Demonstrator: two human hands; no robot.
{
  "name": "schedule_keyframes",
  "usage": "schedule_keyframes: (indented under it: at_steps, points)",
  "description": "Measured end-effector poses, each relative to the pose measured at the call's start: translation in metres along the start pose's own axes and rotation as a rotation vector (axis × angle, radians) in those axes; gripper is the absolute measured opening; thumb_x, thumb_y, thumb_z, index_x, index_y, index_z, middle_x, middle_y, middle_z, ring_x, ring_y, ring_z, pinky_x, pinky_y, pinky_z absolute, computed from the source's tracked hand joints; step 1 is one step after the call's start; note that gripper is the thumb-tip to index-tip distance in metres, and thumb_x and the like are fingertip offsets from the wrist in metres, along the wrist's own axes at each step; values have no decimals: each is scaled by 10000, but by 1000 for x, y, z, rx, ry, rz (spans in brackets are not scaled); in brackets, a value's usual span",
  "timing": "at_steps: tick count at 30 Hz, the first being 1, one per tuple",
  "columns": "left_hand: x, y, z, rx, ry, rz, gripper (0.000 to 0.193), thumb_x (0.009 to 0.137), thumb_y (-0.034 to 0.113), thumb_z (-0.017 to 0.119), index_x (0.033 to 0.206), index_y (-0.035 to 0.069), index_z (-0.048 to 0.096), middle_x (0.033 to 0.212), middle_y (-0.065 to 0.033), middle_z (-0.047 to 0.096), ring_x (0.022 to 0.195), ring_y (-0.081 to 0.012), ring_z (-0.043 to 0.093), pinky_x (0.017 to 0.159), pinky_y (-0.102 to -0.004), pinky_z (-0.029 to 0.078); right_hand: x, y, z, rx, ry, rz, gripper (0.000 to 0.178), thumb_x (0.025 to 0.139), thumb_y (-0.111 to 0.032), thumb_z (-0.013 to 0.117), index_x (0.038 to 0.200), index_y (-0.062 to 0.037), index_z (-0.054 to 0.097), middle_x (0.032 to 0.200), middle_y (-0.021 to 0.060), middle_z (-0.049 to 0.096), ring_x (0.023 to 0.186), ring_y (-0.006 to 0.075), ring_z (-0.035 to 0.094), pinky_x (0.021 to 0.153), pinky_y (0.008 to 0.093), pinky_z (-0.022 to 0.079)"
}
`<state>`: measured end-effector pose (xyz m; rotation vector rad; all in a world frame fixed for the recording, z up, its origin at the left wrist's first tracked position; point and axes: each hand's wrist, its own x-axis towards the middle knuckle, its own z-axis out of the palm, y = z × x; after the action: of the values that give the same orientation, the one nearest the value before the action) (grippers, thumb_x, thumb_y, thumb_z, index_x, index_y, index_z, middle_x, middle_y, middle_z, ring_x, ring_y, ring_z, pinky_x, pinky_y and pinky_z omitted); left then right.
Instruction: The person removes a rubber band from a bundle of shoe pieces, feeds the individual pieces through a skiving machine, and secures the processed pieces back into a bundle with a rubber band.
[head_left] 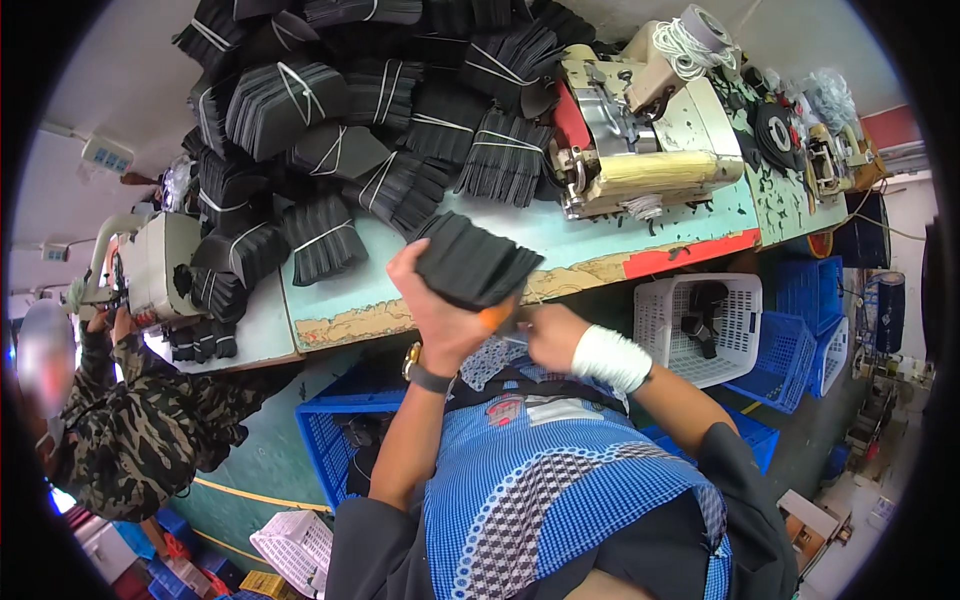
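Note:
My left hand [440,315] is wrapped round a thick stack of black fabric pieces [470,262], held up at the front edge of the table. Just below the stack's right end, my right hand [553,337] has its fingers closed; what they pinch is too small to make out. A small orange patch [493,317] shows between the two hands. White elastic loops [610,358] are wound thickly round my right wrist. Several bundles of black pieces [505,155], tied with white bands, are heaped on the table behind the stack.
A sewing machine [650,140] stands at the right of the pale table [390,285], whose front edge is worn. Below are a white basket [665,320] and blue crates [775,355]. Another person in camouflage clothing [150,440] works at a machine [165,265] on the left.

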<state>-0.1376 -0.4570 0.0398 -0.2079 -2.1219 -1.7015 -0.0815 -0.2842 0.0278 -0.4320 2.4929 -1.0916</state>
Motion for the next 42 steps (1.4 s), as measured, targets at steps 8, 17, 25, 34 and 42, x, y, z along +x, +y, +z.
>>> schedule_keyframes:
  at_steps: [8, 17, 25, 34, 42]
  points:
    - [-9, 19, -29, -1498, -338, -870, 994, 714, 375, 730, 1488, 6, 226, 1311, -162, 544, 1207, -273, 533, 1041, -397, 423, -64, 68, -21, 274, 26, 364, 1184, 663, -310, 860, 1516, -32, 87, 1543, 220, 206, 1428, 320, 242, 1114, 443, 316]
    - [-11, -13, -47, -1162, -353, -1179, 828, 867, 285, 594, 1542, 193, 123, 1438, -154, 406, 1277, -297, 467, 1082, -453, 388, -17, 22, 32, 211, 249, 198, 1100, 668, -269, 745, 1481, 60, 80, 1435, 335, 307, 1288, 473, 374, 1105, 456, 288]
    - [2, -53, -41, -636, -535, -921, 625, 948, 223, 570, 1461, 24, 273, 1380, -181, 446, 1239, -267, 485, 998, -352, 429, 50, -24, 7, 677, 345, 338, 1210, 662, -466, 779, 1429, 166, 88, 1320, 305, 467, 1243, 351, 485, 1062, 350, 362]
    - [1, -86, -65, -5, -558, -819, 504, 933, 302, 575, 1170, -123, 441, 967, -246, 641, 928, -285, 635, 804, -365, 494, 68, -14, 16, 489, 268, 513, 733, 773, -406, 754, 1224, 133, 543, 984, 236, 679, 864, 243, 679, 785, 315, 524]
    - [17, -51, -7, 804, -559, -646, 920, 663, 659, 753, 1002, -123, 406, 810, -303, 638, 797, -472, 638, 694, -487, 519, 61, 62, 41, 1526, 193, 665, 379, 877, -246, 707, 1068, 76, 651, 939, 82, 681, 846, 139, 647, 742, 306, 539]
